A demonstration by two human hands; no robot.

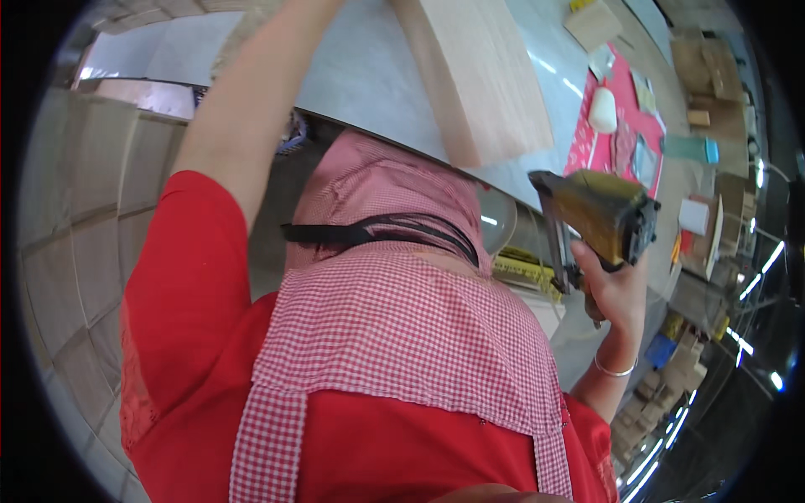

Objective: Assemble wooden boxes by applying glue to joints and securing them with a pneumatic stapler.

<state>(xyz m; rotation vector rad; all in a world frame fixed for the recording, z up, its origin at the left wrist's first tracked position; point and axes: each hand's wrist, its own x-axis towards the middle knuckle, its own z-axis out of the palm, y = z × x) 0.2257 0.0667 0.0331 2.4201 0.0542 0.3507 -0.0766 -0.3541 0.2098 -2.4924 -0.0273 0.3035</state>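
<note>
My right hand [619,281] grips the handle of a nail gun [599,210] with a worn yellow-brown body and black parts. The tool is held up off the table's near edge, right of a pale wooden piece [495,92]. That piece is long and block-like, lies on the grey-white table [369,80] and runs out of the top of the picture. My left forearm [260,92] reaches up over the table's left part. The left hand itself is beyond the upper edge, so what it touches is hidden.
Right of the wooden piece, a pink sheet [587,142] carries a white bottle [602,111]. Beyond it are a clear container with a teal cap [692,149] and a small wood block [593,25]. Stacked pale panels [84,210] stand at left. Cartons [667,377] fill the right background.
</note>
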